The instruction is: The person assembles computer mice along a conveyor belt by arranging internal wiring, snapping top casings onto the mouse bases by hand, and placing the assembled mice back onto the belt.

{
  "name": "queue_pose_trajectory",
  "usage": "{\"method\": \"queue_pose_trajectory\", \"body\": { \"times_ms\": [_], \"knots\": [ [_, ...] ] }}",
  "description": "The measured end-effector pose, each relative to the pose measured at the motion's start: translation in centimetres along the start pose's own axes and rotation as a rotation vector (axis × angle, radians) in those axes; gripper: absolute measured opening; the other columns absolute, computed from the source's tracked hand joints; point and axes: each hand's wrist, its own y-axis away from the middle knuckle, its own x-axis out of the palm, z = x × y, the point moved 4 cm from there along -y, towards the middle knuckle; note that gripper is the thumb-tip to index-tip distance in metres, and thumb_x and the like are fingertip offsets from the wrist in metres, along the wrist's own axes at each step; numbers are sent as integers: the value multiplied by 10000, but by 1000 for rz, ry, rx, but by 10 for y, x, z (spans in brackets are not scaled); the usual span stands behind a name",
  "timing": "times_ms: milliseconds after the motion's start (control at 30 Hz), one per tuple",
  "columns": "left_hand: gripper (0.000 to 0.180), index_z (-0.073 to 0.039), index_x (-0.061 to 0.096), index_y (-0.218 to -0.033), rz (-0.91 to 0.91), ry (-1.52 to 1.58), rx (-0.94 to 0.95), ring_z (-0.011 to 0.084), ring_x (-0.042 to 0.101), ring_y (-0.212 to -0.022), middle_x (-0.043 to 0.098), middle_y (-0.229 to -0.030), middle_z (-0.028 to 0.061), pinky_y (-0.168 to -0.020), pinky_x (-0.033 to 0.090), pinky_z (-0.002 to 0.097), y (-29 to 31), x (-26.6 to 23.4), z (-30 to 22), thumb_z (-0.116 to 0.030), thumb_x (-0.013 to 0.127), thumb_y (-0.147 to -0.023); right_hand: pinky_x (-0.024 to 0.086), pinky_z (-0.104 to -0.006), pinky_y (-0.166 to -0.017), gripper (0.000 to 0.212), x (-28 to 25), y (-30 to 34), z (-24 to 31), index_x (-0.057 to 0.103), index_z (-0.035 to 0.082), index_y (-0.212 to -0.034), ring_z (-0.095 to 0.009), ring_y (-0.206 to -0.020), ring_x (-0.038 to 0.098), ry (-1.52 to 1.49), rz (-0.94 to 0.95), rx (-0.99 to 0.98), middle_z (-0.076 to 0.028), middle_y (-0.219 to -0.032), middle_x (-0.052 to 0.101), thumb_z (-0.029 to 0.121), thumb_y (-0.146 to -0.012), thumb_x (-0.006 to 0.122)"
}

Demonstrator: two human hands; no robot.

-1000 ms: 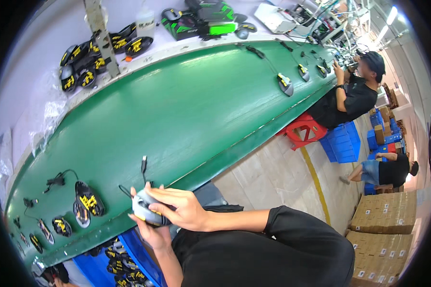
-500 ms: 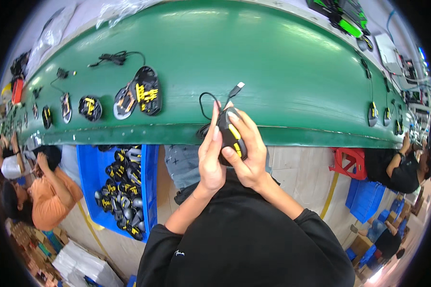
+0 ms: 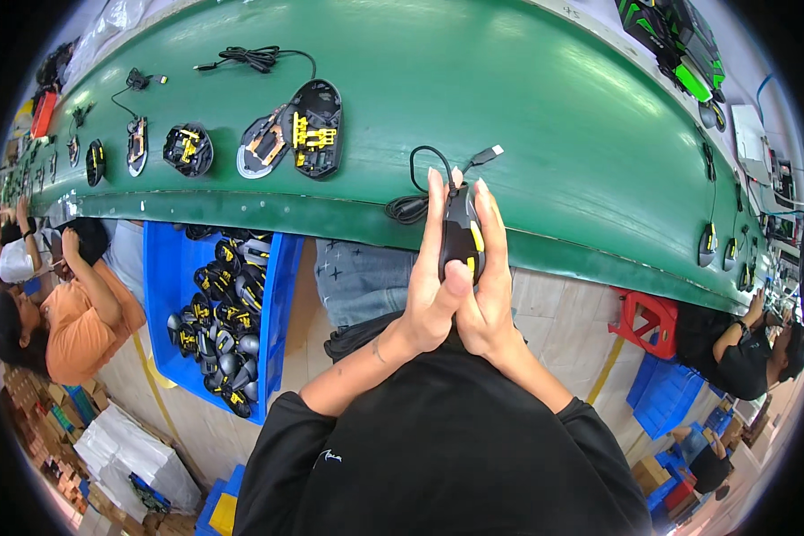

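Head view, with clock directions read from the black mouse (image 3: pixel 459 234), which lies between the two palms, just above the near edge of the green worktop (image 3: pixel 545 107). Its long axis runs from 12 to 6 o'clock, and yellow strips show along its upper side. Both hands hold it: the left hand (image 3: pixel 431 308) presses from 9 o'clock and the right hand (image 3: pixel 493 299) from 3 o'clock, fingers nearly straight, while a thumb covers the 6 o'clock end. The cable (image 3: pixel 413 163) leaves at 12 o'clock and loops outward; its plug (image 3: pixel 485 155) sits near 12 o'clock, and its coil (image 3: pixel 406 210) at 10 o'clock, just beside the left fingers.

At 10 o'clock on the worktop, a grey shell (image 3: pixel 257 161) and a black shell (image 3: pixel 316 134) with yellow parts touch. Farther left, between 9 and 10, a round shell (image 3: pixel 188 150) bears yellow pieces. Between 8 and 9, a blue bin (image 3: pixel 283 330) beside the worktop contains many mouse parts. Corded mice (image 3: pixel 707 246) lie well apart at 3 o'clock. At 4 o'clock stand a red stool (image 3: pixel 645 323) and, near it, a co-worker in black (image 3: pixel 728 357).
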Motion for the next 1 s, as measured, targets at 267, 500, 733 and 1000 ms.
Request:
{"method": "queue_pose_trajectory", "body": {
  "times_ms": [267, 500, 733, 1000],
  "knots": [
    [708, 56, 251, -1464, -208, 127, -74, 212, 459, -1269, 438, -1407, 195, -1048, 375, 326, -5, -14, 19, -74, 654, -896, 293, -404, -1119, 734, 4, -4, 6, 186, -68, -1486, -424, -1415, 259, 72, 51, 61, -305, -1527, 184, 57, -864, 556],
    [335, 25, 556, -1163, -383, 412, -143, 96, 584, -938, 622, -1060, 60, -841, 466, 247, -5, -30, 14, -118, 664, -881, 390, -359, -1056, 583, -3, 3, -1, 422, -49, -1381, -227, -1230, 519, -671, -179, 529, -173, -1336, 532, 13, -859, 676],
    [364, 33, 597, -1156, -173, 332, -102, 127, 616, -963, 653, -1073, 84, -866, 486, 274, 7, -54, 5, -215, 680, -904, 504, -313, -860, 549, -14, 4, 10, 642, -22, -1117, -194, -947, 646, -55, -105, 130, -112, -1039, 686, 8, -617, 868],
    [343, 48, 618, -1091, -54, 213, 78, 206, 630, -1004, 645, -1067, 143, -892, 490, 318, 11, -52, -22, -162, 736, -846, 514, -332, -842, 438, -15, -7, 40, 669, -30, -1078, -244, -960, 669, -213, -105, 91, -137, -1027, 701, 20, -671, 825]
  ]
}}
